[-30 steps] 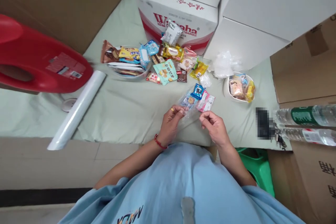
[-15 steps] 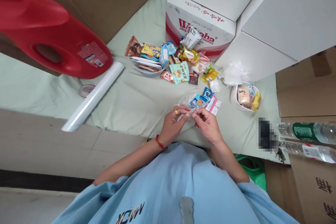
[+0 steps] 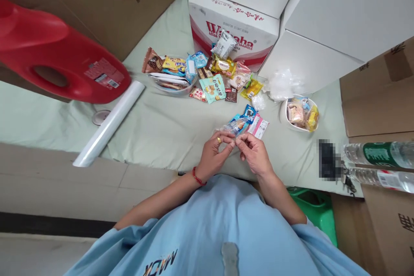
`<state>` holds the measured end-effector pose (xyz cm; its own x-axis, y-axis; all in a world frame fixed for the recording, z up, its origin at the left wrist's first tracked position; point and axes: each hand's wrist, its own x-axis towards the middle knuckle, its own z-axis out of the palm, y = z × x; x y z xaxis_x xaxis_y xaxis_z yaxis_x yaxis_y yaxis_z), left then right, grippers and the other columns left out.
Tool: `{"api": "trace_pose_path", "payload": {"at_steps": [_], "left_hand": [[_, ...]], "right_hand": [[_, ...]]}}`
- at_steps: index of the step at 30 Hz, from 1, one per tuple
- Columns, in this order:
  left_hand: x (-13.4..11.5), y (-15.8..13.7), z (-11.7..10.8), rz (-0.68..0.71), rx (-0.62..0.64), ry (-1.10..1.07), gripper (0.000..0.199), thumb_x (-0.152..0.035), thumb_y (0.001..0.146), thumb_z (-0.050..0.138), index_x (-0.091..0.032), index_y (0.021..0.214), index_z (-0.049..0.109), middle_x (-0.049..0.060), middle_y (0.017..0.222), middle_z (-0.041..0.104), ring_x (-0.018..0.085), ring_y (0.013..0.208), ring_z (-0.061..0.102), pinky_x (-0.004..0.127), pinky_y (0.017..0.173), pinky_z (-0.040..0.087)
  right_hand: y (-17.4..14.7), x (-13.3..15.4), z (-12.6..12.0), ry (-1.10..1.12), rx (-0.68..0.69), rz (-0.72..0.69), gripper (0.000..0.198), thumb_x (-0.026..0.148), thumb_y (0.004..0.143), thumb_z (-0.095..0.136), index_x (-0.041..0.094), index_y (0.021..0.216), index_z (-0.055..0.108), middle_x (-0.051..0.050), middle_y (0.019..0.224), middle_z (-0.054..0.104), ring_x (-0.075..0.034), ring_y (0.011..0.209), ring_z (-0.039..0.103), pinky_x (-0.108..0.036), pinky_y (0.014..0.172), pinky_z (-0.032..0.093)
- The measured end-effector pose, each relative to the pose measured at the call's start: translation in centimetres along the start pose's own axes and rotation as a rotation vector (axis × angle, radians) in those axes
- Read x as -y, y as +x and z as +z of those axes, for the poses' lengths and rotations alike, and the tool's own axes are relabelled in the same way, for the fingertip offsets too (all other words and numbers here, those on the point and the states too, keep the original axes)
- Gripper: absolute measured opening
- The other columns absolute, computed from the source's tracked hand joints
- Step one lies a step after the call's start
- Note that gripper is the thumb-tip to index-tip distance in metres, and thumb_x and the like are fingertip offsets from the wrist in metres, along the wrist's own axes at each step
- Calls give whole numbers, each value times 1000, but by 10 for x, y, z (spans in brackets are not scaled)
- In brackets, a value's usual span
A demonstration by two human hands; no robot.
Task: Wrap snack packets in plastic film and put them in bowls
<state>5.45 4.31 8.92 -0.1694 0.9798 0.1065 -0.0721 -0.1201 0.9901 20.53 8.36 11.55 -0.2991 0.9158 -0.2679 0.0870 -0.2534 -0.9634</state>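
My left hand (image 3: 217, 152) and my right hand (image 3: 254, 152) meet near the front of the cloth-covered table. Each pinches a clear plastic bag (image 3: 223, 129) between thumb and fingers, at its near edge. Part of the bag lies hidden behind my fingers. Just beyond it are blue snack packets (image 3: 238, 124), seen partly through the plastic; whether they are inside the bag I cannot tell. A pink and white packet (image 3: 259, 127) lies by my right fingertips. Farther back, a heap of wrapped snacks (image 3: 213, 88) sits beside a clear bowl (image 3: 174, 90) filled with more packets.
A white heart-shaped bowl (image 3: 284, 117) with snacks stands on the right, near crumpled clear plastic (image 3: 281, 86). Water bottles (image 3: 378, 154) lie at the right edge. On the left are a red jug (image 3: 71, 64) and a white roll (image 3: 110, 123). A Wahaha carton (image 3: 236, 26) stands behind.
The camera view has shifted slightly, so the table things appear a little farther left. Both hands keep their pinch on the bag, which now looks flatter.
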Motion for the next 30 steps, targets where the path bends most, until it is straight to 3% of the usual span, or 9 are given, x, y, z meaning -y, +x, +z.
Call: {"api": "trace_pose_path", "payload": {"at_steps": [10, 16, 21, 25, 30], "left_hand": [[5, 3, 15, -172, 6, -119, 23, -38, 89, 72, -20, 76, 64, 6, 102, 67, 26, 117, 64, 42, 106, 47], [6, 3, 15, -74, 68, -15, 19, -38, 91, 71, -21, 82, 68, 6, 100, 68, 23, 107, 65, 42, 105, 48], [-1, 4, 7, 39, 87, 109, 20, -40, 92, 70, -23, 82, 71, 8, 103, 71, 27, 122, 61, 47, 110, 45], [-3, 3, 1, 47, 141, 83, 36, -43, 100, 56, -23, 74, 70, 9, 105, 75, 28, 133, 56, 50, 115, 41], [2, 3, -3, -1, 57, 98, 22, -40, 88, 75, -21, 87, 65, 10, 117, 72, 28, 131, 58, 48, 115, 43]], "right_hand": [[-1, -11, -22, 1, 117, 4, 40, 61, 86, 71, 22, 81, 62, 6, 65, 49, -7, 47, 42, -20, 38, 40], [-2, -16, -28, 60, 97, -71, 34, 54, 89, 72, 21, 84, 63, 5, 68, 52, -9, 54, 48, -21, 48, 45], [-4, -20, -27, 112, 93, -73, 29, 50, 92, 70, 22, 86, 65, 4, 70, 55, -10, 57, 51, -22, 53, 47], [-3, -18, -25, 191, 87, -48, 28, 52, 89, 74, 24, 89, 68, 2, 77, 62, -13, 68, 59, -25, 61, 55], [-2, -12, -17, 322, 130, 40, 29, 51, 84, 79, 25, 88, 68, -1, 92, 71, -16, 78, 67, -31, 70, 62]]}}
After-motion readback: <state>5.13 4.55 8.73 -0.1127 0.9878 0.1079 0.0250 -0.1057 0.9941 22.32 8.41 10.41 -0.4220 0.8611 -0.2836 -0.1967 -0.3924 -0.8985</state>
